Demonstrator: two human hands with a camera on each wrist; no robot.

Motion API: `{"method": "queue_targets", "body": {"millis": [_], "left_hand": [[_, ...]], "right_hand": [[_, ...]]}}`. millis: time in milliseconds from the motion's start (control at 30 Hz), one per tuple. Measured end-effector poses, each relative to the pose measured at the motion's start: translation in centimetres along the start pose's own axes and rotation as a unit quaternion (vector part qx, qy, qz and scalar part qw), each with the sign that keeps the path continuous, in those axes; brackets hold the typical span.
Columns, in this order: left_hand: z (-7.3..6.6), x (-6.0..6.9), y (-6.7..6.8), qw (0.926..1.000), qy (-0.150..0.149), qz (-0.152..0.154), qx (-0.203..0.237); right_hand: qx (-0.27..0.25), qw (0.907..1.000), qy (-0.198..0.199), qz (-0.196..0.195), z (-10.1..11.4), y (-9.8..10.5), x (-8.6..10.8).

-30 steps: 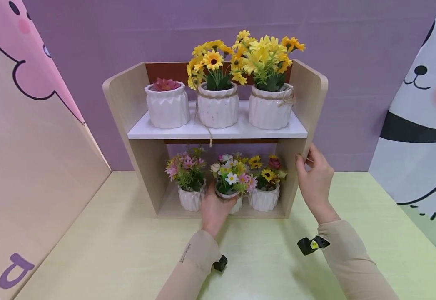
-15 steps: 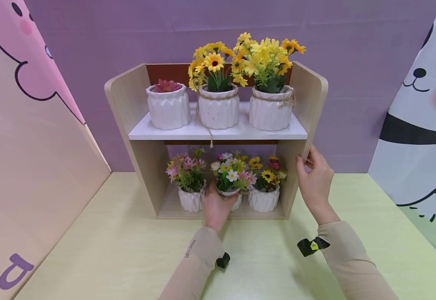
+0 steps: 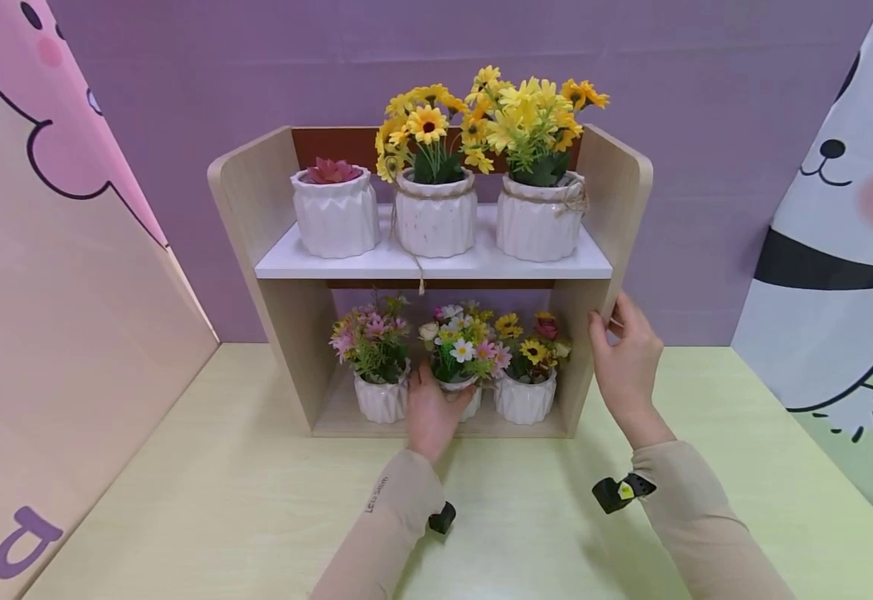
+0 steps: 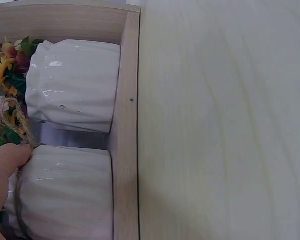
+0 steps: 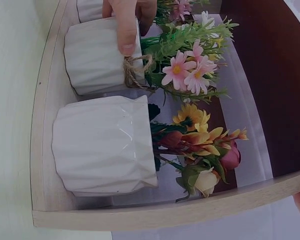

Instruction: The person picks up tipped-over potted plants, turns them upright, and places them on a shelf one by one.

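My left hand (image 3: 433, 414) holds the middle flower pot (image 4: 65, 192) on the lower shelf of a two-tier wooden shelf unit (image 3: 430, 273). Its thumb (image 5: 126, 30) lies at the pot's rim, beside a twine bow. White, pink and yellow flowers (image 3: 464, 342) fill this white pot. With thumb and fingers, my right hand (image 3: 629, 367) grips the front edge of the unit's right side panel. A pot of pink flowers (image 3: 381, 400) stands to the left of the held pot. To its right is a pot with sunflowers and a dark red rose (image 3: 526, 400).
On the white upper shelf (image 3: 368, 265) stand a red succulent pot (image 3: 336, 212) and two pots of yellow flowers, the sunflower pot (image 3: 436, 217) and the rightmost pot (image 3: 539, 221). Some twine hangs over the shelf's edge. The unit stands on a pale table (image 3: 256, 500) before a purple wall.
The left hand and the middle pot have shifted very slightly deeper into the lower shelf. The right hand keeps its hold on the side panel. The view has shifted a little.
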State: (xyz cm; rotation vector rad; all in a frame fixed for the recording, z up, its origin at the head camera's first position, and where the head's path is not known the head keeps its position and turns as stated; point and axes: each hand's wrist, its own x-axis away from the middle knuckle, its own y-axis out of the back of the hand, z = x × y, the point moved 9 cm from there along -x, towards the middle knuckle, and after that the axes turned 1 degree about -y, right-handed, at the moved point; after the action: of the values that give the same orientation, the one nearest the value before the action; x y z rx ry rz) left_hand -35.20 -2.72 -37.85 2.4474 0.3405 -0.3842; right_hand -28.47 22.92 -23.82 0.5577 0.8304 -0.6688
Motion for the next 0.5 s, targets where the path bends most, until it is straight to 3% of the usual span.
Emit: {"method": "queue_targets", "body": {"millis": [200, 500], "left_hand": [[-0.4, 0.0, 0.2, 0.9999, -0.007, 0.009, 0.003], [-1.1, 1.3, 1.4, 0.9983, -0.047, 0.022, 0.026]], "right_hand": [[-0.003, 0.9999, -0.011, 0.004, -0.2, -0.2, -0.1], [-0.010, 0.9988, -0.039, 0.029, -0.9, 0.5, 0.4]]}}
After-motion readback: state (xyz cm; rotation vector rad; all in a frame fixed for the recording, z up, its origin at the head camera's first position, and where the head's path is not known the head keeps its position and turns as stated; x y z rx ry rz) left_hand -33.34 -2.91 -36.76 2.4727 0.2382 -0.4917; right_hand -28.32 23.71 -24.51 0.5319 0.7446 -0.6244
